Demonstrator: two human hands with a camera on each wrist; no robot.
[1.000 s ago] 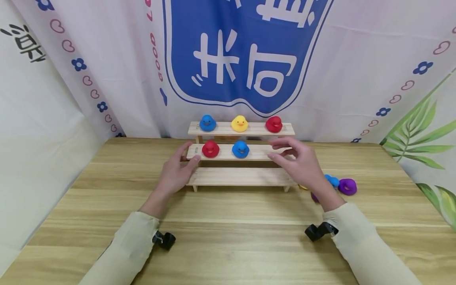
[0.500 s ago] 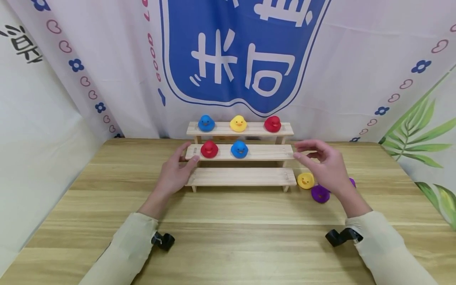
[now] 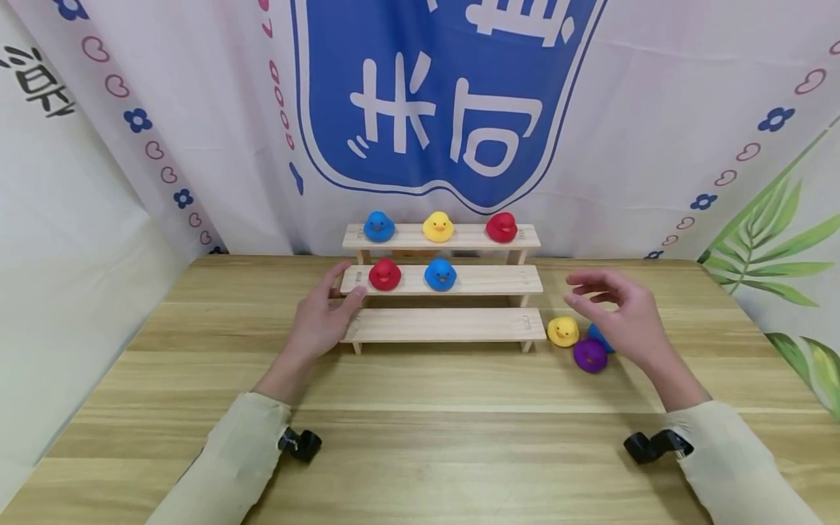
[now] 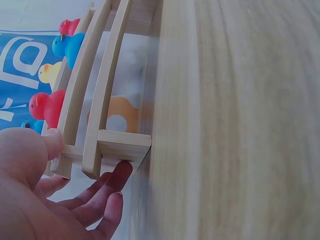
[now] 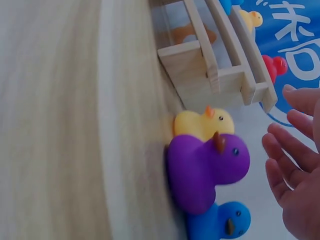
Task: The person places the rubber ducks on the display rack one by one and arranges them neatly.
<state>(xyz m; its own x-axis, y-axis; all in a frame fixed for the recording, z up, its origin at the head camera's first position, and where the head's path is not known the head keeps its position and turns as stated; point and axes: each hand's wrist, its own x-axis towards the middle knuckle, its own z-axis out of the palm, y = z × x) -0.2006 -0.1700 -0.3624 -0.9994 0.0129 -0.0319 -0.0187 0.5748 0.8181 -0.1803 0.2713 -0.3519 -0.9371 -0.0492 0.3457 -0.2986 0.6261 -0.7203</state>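
A three-step wooden stand (image 3: pixel 446 324) stands in the middle of the head view. My left hand (image 3: pixel 320 313) holds its left end, thumb on the middle step and fingers along the side. A blue duck (image 3: pixel 379 227), a yellow duck (image 3: pixel 437 227) and a red duck (image 3: pixel 502 227) sit on the top step. Another red duck (image 3: pixel 384 275) and blue duck (image 3: pixel 440 275) sit on the middle step; the bottom step is bare. Right of the stand, my right hand (image 3: pixel 623 312) hovers with loosely bent fingers, holding nothing, above loose rubber ducks.
Beside the stand's right end, a yellow duck (image 3: pixel 563 332), a purple duck (image 5: pixel 200 170) and a blue duck (image 5: pixel 220 221) lie close together on the wooden table (image 3: pixel 420 437). The hand partly covers this group in the head view. A printed cloth (image 3: pixel 230 131) hangs behind.
My right hand has moved right, from over the middle step's right end to above the loose ducks, uncovering the yellow and purple ones. The left hand stays at the stand.
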